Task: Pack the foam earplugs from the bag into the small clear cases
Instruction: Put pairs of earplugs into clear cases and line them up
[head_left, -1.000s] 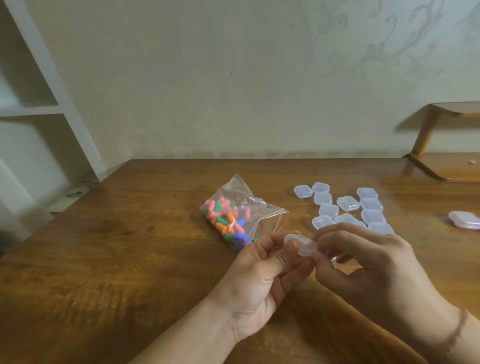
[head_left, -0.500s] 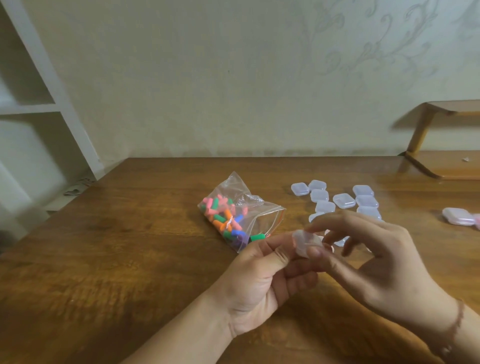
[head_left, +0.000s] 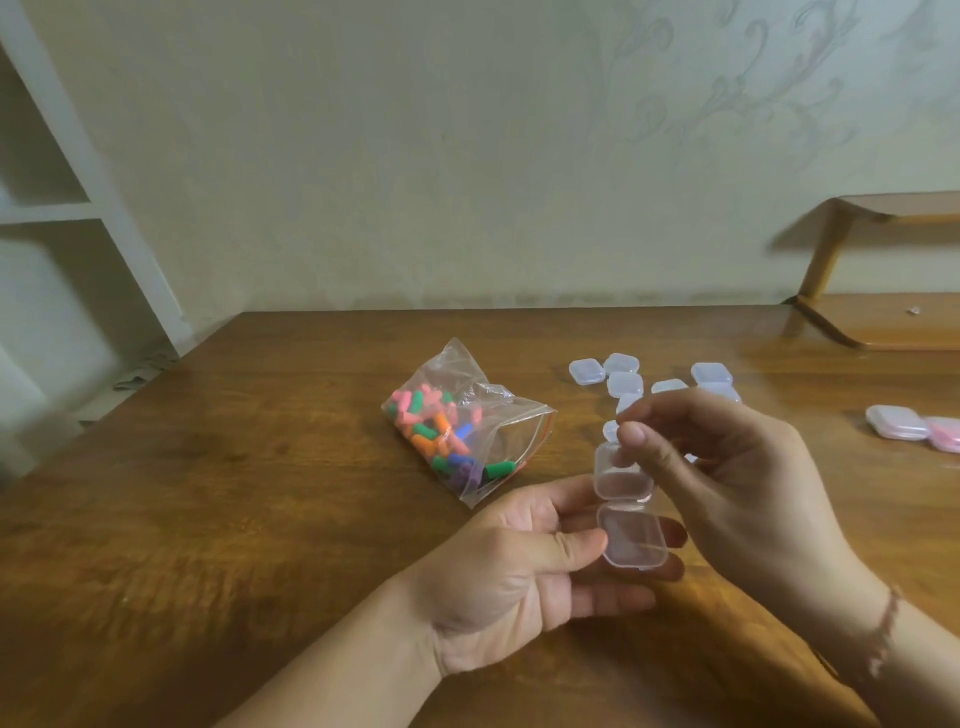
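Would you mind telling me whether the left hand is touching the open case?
Touching. The head view shows the left hand with its thumb pressed against the side of the open case, whose lower half rests on the fingers.

Your left hand (head_left: 524, 566) lies palm up low in the middle, holding an opened clear case (head_left: 626, 506) with its two halves spread flat, thumb against the near half. Your right hand (head_left: 737, 483) comes in from 4 o'clock and pinches the far half at its top edge. At 11 o'clock from the hands, the clear bag (head_left: 467, 421) of coloured earplugs (head_left: 436, 431) lies on the wooden table (head_left: 234, 493). More closed cases (head_left: 623, 382) are scattered at 1 o'clock, partly behind your right hand. Two further cases (head_left: 911, 427) sit at 3 o'clock by the frame edge.
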